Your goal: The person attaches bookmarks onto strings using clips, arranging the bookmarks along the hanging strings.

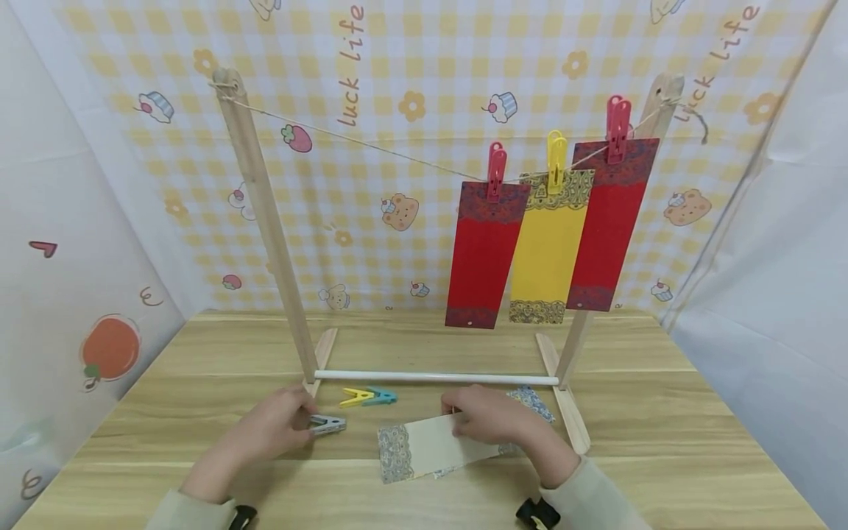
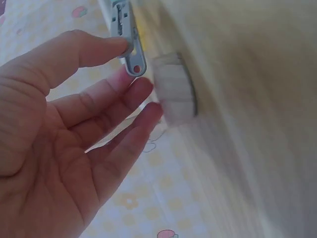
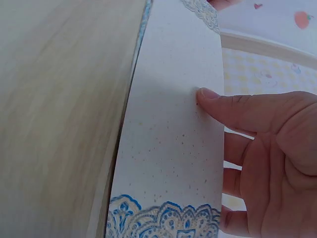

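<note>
My left hand is low at the left foot of a wooden stand, pinching a grey clothespin between thumb and fingers. In the left wrist view the thumb presses one side of the clothespin. Further right, my right hand grips a cream card with lacy patterned ends by its long edge. The right wrist view has the thumb on the face of this card and the fingers behind it. Beneath it, a blue-patterned card shows only in part.
Yellow and teal clothespins lie by the white crossbar. From the sagging string hang a red card, a yellow card and another red card, each under one clothespin. Two wooden posts hold the string.
</note>
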`<state>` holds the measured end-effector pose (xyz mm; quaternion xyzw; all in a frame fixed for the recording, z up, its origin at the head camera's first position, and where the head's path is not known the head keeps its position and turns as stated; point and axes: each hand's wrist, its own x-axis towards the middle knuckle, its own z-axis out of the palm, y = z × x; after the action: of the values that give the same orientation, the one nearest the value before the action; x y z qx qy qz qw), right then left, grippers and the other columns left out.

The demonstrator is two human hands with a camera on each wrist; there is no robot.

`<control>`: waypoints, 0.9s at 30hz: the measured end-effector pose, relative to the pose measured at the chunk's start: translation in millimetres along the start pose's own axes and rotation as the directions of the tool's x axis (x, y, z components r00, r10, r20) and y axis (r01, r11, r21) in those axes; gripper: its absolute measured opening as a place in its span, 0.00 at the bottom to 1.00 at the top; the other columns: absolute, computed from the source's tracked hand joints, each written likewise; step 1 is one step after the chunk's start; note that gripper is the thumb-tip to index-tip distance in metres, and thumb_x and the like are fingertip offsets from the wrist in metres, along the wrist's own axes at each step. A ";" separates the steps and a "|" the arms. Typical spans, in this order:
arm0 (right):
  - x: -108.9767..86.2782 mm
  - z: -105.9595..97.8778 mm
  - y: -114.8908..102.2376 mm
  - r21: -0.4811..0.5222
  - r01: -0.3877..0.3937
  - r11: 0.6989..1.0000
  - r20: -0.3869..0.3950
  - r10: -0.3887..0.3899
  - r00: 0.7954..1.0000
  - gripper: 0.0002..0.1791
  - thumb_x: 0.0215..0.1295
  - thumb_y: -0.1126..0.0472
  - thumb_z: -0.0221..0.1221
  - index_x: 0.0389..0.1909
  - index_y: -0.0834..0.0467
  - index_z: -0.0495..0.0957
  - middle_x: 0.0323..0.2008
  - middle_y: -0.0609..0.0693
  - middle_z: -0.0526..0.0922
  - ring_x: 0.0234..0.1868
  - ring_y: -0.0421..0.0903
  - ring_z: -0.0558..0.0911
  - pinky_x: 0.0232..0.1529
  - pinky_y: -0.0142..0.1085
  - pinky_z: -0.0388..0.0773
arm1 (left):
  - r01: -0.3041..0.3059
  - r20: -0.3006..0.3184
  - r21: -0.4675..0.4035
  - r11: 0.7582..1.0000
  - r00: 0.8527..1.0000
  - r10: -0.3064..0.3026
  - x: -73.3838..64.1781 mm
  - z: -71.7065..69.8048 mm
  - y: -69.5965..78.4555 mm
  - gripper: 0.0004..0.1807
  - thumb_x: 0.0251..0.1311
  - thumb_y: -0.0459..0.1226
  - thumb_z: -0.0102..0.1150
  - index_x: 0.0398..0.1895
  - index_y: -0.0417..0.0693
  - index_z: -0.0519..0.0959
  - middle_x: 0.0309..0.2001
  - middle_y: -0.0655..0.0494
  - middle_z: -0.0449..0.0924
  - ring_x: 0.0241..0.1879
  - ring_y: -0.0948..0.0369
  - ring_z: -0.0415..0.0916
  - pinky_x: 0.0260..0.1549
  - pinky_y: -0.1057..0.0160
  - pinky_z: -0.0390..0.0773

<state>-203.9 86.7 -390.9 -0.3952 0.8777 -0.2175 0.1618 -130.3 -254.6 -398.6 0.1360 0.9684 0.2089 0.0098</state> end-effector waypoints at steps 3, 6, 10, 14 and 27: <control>-1.2 -1.0 1.6 0.034 0.006 0.999 0.009 -0.007 1.000 0.08 0.62 0.67 0.64 0.32 0.52 0.76 0.26 0.40 0.75 0.26 0.35 0.67 0.28 0.29 0.68 | 0.052 0.025 -0.070 0.996 0.998 -0.050 1.7 -1.3 3.9 0.14 0.47 0.32 0.73 0.39 0.40 0.83 0.37 0.57 0.81 0.38 0.61 0.76 0.37 0.62 0.80; -2.3 -1.6 2.7 0.059 0.007 0.998 0.009 -0.007 1.000 0.08 0.62 0.67 0.65 0.33 0.52 0.76 0.27 0.41 0.74 0.27 0.35 0.67 0.29 0.29 0.68 | 0.094 0.048 -0.164 0.982 0.995 -0.088 3.4 -3.2 8.1 0.13 0.50 0.30 0.70 0.41 0.39 0.83 0.35 0.55 0.80 0.35 0.61 0.73 0.30 0.67 0.76; -3.8 -2.8 3.3 0.095 0.010 0.995 0.002 -0.011 1.000 0.08 0.63 0.67 0.64 0.33 0.53 0.75 0.26 0.41 0.71 0.27 0.35 0.66 0.30 0.29 0.67 | 0.083 0.041 -0.245 0.966 0.996 -0.075 5.4 -6.8 12.3 0.13 0.52 0.30 0.67 0.43 0.37 0.82 0.35 0.53 0.79 0.31 0.61 0.70 0.26 0.70 0.72; -3.2 -3.6 3.8 0.114 0.021 0.993 0.003 -0.022 1.000 0.08 0.64 0.67 0.64 0.34 0.53 0.74 0.25 0.41 0.68 0.27 0.35 0.65 0.29 0.29 0.65 | 0.067 0.027 -0.289 0.955 0.998 -0.062 5.1 -11.1 14.5 0.16 0.53 0.29 0.66 0.46 0.35 0.81 0.40 0.48 0.82 0.34 0.62 0.74 0.29 0.70 0.77; -5.7 -8.0 5.3 0.129 0.036 0.991 -0.019 -0.034 0.999 0.07 0.65 0.66 0.63 0.33 0.53 0.74 0.25 0.41 0.68 0.28 0.35 0.66 0.30 0.29 0.66 | -0.004 -0.131 -0.217 0.976 0.991 -0.025 -0.1 -19.3 9.8 0.17 0.59 0.33 0.67 0.51 0.37 0.82 0.44 0.50 0.84 0.46 0.51 0.79 0.35 0.68 0.82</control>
<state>-207.3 96.2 -386.1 -0.3973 0.8561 -0.2800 0.1757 -129.1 -253.9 -377.0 0.1149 0.9391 0.3216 -0.0389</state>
